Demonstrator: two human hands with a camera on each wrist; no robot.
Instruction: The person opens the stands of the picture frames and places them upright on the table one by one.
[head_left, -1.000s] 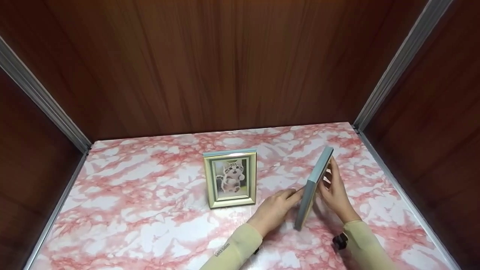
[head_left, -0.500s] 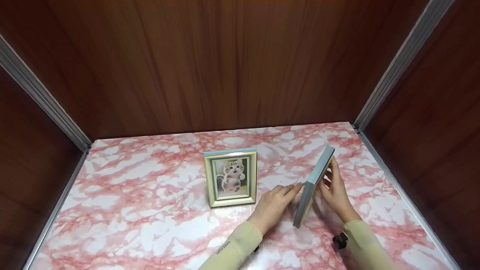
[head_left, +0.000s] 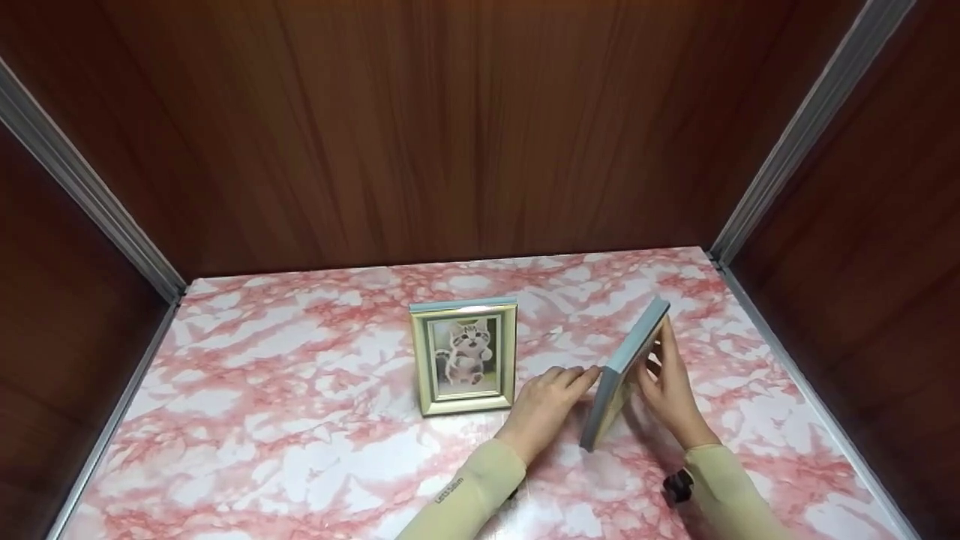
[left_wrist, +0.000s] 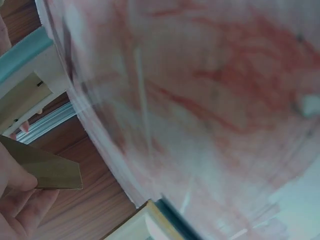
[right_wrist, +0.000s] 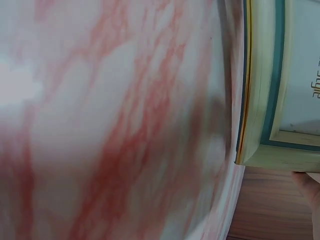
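Note:
A picture frame [head_left: 628,352] stands tilted on the right of the table, its blue-grey edge toward the head camera. My right hand [head_left: 670,386] holds it from its right side. In the right wrist view, its cream front [right_wrist: 255,120] has a teal inner line and gold lettering on white. My left hand [head_left: 541,405] is behind it; in the left wrist view its fingers pinch a flat brown panel [left_wrist: 60,172] near the frame's back [left_wrist: 55,70]. Whether the panel is attached to the frame, I cannot tell.
A second picture frame [head_left: 466,360] with a kitten photo stands upright left of my left hand. The table [head_left: 262,420] has a pink-and-white marbled top. Dark wood panels [head_left: 450,135] with grey metal corner rails [head_left: 810,127] enclose its back and sides.
The held frame has turned slightly, its lower end shifting left. My left fingers have moved a little up along its back. The kitten frame stays in place.

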